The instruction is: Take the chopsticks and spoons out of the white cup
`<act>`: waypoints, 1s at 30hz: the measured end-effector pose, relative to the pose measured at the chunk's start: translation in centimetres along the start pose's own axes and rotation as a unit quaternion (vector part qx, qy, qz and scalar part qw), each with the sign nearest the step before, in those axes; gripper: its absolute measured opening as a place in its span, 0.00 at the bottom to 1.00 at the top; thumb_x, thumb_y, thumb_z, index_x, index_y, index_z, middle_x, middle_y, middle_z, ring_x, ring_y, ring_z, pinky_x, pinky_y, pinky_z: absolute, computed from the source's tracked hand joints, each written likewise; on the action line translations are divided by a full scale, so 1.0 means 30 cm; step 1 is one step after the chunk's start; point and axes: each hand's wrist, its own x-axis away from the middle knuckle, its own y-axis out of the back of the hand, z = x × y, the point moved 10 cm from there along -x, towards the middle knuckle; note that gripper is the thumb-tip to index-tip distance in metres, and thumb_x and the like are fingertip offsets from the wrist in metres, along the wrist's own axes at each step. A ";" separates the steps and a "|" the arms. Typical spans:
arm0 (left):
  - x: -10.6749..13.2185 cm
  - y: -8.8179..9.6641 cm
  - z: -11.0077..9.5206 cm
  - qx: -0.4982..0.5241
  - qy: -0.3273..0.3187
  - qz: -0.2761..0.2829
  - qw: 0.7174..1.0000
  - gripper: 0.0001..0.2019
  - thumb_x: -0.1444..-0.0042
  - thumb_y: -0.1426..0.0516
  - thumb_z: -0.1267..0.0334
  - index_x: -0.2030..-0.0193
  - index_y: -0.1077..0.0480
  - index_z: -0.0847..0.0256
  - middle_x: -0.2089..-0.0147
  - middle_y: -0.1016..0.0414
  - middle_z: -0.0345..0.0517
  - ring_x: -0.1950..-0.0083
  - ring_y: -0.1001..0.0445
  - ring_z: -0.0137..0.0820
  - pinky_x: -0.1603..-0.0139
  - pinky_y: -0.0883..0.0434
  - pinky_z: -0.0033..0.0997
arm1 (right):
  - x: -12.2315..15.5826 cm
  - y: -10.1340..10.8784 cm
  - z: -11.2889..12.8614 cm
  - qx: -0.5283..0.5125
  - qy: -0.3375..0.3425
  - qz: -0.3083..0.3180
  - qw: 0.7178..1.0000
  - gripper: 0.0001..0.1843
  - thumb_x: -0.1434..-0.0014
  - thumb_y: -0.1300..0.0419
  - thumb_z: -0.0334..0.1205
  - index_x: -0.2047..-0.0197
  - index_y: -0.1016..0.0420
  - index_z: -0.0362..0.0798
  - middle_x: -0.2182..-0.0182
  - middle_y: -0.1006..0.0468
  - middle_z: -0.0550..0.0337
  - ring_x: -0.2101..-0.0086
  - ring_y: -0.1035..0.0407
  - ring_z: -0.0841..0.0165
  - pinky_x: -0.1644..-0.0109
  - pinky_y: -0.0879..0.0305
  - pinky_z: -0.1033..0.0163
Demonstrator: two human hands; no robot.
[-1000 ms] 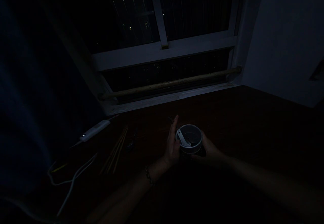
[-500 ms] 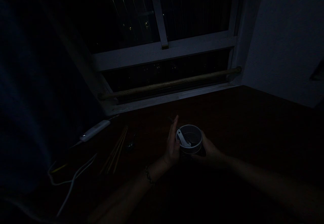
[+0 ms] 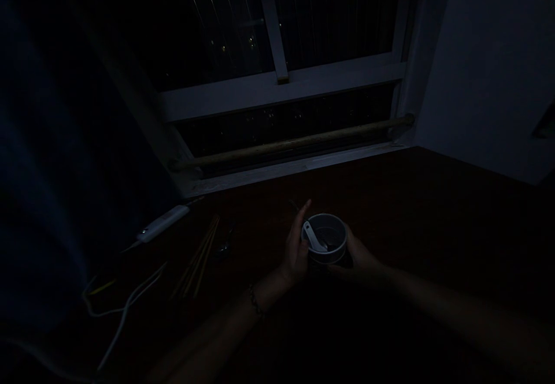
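A round pale-rimmed cup [image 3: 332,255] stands upright between my two hands, with a white soup spoon [image 3: 313,236] leaning inside it. Something dark lies at the spoon's bowl end; the dimness hides what it is. My left hand [image 3: 297,251] presses along the cup's left side, its fingers stretched upward and its thumb near the rim. Around the right side curls my right hand [image 3: 362,259], gripping the wall. Behind my left fingers a thin dark handle [image 3: 293,205] pokes out; its other end is hidden.
Left on the dark wooden table [image 3: 368,181] lie several chopsticks [image 3: 202,257], a metal spoon [image 3: 224,248], a white power strip [image 3: 165,224] and a white cable [image 3: 125,309]. A curtain [image 3: 56,170] hangs at left; a window with a horizontal bar [image 3: 295,141] is behind.
My left fingertips have tipped slightly to the right, toward the cup's rim. The cup, the soup spoon and my right hand look nearly unmoved.
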 end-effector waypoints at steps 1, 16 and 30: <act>-0.003 0.001 -0.007 -0.004 -0.002 0.001 1.000 0.31 0.38 0.60 0.43 0.31 0.52 0.53 0.30 0.50 0.48 0.30 0.50 0.41 0.30 0.49 0.47 | 0.001 0.000 -0.001 -0.001 -0.003 0.000 1.000 0.48 0.50 0.35 0.47 0.35 0.56 0.39 0.40 0.42 0.37 0.41 0.43 0.55 0.38 0.42 0.50; -0.051 -0.015 -0.043 0.050 0.022 0.079 0.995 0.31 0.38 0.56 0.45 0.31 0.51 0.55 0.29 0.53 0.52 0.33 0.43 0.45 0.34 0.42 0.49 | -0.005 -0.002 0.051 -0.012 0.028 0.011 0.999 0.46 0.47 0.35 0.48 0.35 0.56 0.40 0.40 0.43 0.38 0.40 0.44 0.57 0.37 0.43 0.51; -0.111 0.035 -0.097 0.014 0.017 0.071 0.997 0.33 0.38 0.58 0.41 0.30 0.58 0.50 0.27 0.62 0.45 0.28 0.54 0.44 0.29 0.54 0.53 | -0.003 -0.002 0.030 0.001 0.002 0.015 1.000 0.47 0.47 0.36 0.48 0.34 0.57 0.41 0.38 0.45 0.38 0.39 0.45 0.56 0.37 0.43 0.49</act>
